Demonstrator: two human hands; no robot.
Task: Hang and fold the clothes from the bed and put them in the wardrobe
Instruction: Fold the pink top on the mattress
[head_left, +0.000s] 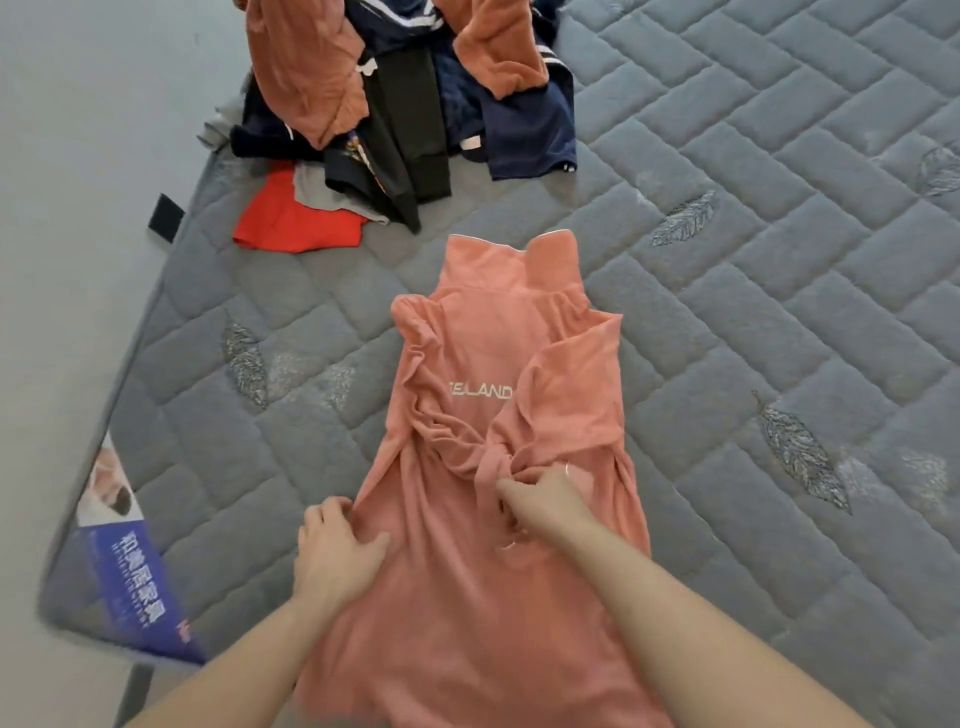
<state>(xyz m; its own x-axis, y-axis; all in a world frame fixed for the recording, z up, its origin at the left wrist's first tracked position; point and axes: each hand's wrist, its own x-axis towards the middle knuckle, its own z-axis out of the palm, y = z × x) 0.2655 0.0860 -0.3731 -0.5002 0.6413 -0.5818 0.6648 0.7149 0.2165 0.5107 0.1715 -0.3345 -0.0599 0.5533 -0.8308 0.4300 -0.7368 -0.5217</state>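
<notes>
One salmon-pink top (498, 395) is spread on the near middle of the grey quilted mattress (779, 260), collar at the far end, both sleeves drawn in over its back. Soft, light and limp it is judged to be, sagging wherever it is not supported, so hem and shoulders are best taken together. A bunched sleeve end is pinched by the right hand (540, 501), fingers curled; the left edge is gripped by the left hand (337, 545). One unsorted pile (405, 104) is seen far left, holding several garments, too tangled for counting.
</notes>
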